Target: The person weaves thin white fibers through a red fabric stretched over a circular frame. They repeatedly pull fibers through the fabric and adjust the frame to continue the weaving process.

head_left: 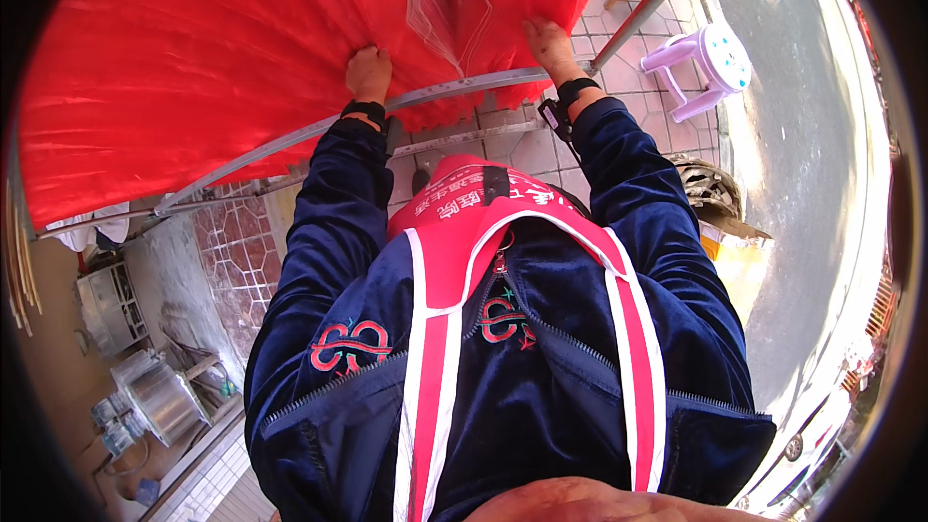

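Both arms stretch forward. The left forearm angles between twelve and one o'clock, its hand curled at eleven, knuckles forward. The right forearm slants toward eleven, its hand at one, fingers bent.

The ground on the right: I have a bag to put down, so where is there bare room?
Bare road runs right of the purple-and-white stool. A smaller tiled patch lies between that stool and the right sleeve. It is crowded at the carton lower in the picture, and upper left, where red cloth spreads.
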### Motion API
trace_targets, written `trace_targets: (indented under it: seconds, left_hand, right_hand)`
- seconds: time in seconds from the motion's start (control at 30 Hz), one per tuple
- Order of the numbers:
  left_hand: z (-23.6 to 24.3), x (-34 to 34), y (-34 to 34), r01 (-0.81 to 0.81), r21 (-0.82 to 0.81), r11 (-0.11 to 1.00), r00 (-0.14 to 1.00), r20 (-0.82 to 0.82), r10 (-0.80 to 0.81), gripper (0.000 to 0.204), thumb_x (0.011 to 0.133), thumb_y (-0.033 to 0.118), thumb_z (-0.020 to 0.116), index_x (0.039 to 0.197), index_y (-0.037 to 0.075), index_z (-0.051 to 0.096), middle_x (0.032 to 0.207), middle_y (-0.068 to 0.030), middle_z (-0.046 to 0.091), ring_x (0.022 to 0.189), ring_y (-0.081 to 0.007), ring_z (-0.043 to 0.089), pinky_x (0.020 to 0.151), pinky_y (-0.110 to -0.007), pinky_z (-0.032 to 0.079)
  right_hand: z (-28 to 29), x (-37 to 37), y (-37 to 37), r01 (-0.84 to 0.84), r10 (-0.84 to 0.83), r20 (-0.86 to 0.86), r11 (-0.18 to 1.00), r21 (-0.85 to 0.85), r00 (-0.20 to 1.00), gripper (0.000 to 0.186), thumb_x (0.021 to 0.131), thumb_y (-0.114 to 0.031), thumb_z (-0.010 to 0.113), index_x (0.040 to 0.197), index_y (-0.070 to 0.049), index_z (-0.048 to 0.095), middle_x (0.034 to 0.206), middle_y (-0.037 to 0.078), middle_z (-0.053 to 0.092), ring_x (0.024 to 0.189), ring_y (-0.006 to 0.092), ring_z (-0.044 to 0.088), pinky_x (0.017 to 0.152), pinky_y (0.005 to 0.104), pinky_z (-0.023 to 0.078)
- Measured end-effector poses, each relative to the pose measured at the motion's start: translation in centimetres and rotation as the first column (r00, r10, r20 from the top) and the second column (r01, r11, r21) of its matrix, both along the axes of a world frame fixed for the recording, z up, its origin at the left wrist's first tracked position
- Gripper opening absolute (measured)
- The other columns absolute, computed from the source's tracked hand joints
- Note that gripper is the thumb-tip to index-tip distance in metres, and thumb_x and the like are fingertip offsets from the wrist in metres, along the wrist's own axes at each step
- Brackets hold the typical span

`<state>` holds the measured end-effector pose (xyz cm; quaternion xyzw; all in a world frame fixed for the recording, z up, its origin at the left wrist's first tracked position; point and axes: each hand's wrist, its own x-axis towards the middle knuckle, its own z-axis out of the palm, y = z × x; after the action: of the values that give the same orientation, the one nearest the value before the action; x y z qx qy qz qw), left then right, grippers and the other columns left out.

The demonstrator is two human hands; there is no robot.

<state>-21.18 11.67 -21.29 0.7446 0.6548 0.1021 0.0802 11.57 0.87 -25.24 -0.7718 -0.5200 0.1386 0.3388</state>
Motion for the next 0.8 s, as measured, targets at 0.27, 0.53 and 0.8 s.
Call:
trace_targets:
  seconds: [0.27, 0.53, 0.8]
  left_hand:
    - [-1.2, 4.6, -3.1, -0.031, -0.023, 0.999, 0.995, 0.093, 0.033, 0.033, 0.090, 0.040, 0.057, 0.098, 0.011, 0.071, 0.100, -0.0181, 0.070, 0.096, -0.0413, 0.066, 0.083, -0.051, 0.053]
    - [-1.0, 5.6, -4.5, 0.047, -0.014, 0.999, 0.980, 0.194, -0.043, 0.032, 0.088, 0.040, 0.059, 0.097, 0.013, 0.073, 0.093, -0.0163, 0.071, 0.091, -0.0410, 0.067, 0.078, -0.050, 0.052]
    - [-2.6, 5.1, -4.5, 0.063, 0.036, 0.997, 0.946, 0.316, -0.071, 0.030, 0.087, 0.039, 0.061, 0.098, 0.014, 0.073, 0.087, -0.0135, 0.071, 0.086, -0.0364, 0.068, 0.076, -0.046, 0.053]
  right_hand:
    - [-1.0, -1.3, -12.2, -0.023, 0.148, -0.344, 0.939, 0.342, 0.927, 0.015, 0.094, -0.016, 0.063, 0.099, -0.004, 0.068, 0.075, 0.014, 0.067, 0.068, 0.0262, 0.067, 0.066, 0.0333, 0.052]
    - [-8.3, -2.8, -17.4, -0.309, 0.214, -0.362, 0.923, -0.228, 0.907, 0.032, 0.093, -0.033, 0.061, 0.101, -0.003, 0.071, 0.088, 0.019, 0.071, 0.080, 0.0324, 0.069, 0.073, 0.0400, 0.054]
    - [-18.5, -7.3, -8.3, -0.269, 0.233, -0.219, 0.950, -0.156, 0.948, 0.036, 0.096, -0.035, 0.055, 0.108, -0.004, 0.069, 0.095, 0.021, 0.069, 0.089, 0.0386, 0.068, 0.077, 0.0444, 0.053]
